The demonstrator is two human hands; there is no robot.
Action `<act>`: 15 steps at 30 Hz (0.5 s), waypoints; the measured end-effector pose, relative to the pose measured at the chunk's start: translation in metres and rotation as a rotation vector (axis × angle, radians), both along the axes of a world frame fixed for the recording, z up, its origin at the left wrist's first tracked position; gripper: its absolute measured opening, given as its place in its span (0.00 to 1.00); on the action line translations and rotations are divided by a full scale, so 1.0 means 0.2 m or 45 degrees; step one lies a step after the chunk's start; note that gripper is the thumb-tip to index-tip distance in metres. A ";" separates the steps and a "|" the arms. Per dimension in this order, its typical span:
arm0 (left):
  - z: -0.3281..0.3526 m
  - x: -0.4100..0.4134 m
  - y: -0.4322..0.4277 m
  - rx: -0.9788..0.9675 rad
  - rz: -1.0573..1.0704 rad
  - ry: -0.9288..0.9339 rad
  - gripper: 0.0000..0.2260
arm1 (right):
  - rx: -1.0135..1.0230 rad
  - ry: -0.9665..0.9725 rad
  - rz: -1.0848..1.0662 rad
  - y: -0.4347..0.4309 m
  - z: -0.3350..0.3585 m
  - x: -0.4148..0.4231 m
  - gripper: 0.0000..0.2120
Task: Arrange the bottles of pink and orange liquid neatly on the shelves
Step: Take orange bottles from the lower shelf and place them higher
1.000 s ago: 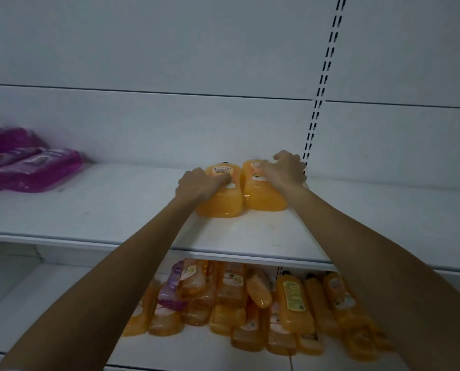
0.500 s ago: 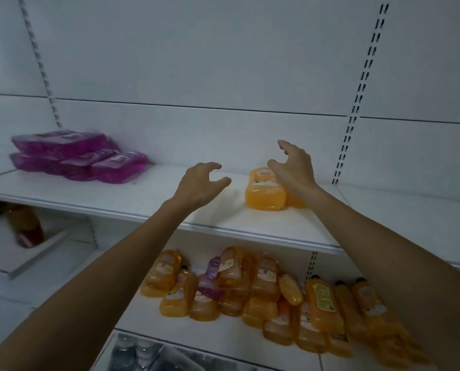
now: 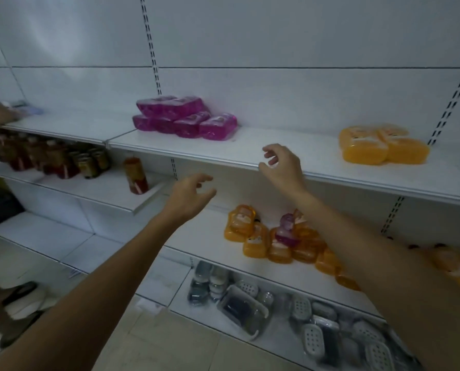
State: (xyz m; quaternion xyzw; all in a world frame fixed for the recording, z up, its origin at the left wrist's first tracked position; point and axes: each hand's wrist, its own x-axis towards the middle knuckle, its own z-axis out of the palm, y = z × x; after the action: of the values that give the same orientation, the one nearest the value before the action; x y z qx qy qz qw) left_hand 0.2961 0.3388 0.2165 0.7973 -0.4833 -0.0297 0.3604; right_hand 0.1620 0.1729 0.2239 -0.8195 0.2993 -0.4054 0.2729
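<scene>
Bottles: pink stack point(image 3: 184, 117) and orange bottles point(image 3: 382, 147) are laid well apart on upper shelf point(image 3: 313, 145); orange heap point(image 3: 254, 246) is seen below. Left grip point(image 3: 188, 196) and right grip point(image 3: 283, 167) are held loosely spread, empty.

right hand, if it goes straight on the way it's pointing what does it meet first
Likely the stack of pink bottles on the upper shelf: the right hand points up and left toward it, bare shelf between. Depth is unclear.

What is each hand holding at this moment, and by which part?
Nothing is held. The left hand and the right hand both hover empty, fingers loosely curled, clear of the pink bottles and the orange bottles.
</scene>
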 end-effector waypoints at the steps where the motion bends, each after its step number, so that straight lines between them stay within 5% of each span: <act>1: -0.04 0.02 0.04 0.009 0.008 0.009 0.17 | 0.006 0.007 0.016 0.05 -0.06 0.03 0.16; 15: -0.66 0.32 -0.03 0.255 0.037 0.315 0.17 | 0.625 0.413 -0.010 -0.09 -0.88 0.27 0.17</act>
State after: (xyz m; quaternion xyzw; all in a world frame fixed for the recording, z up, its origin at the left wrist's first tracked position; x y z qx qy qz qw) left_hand 0.3603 0.3319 0.0851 0.8263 -0.4184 -0.1705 0.3363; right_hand 0.2154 0.1551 0.0486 -0.7820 0.4312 -0.1857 0.4100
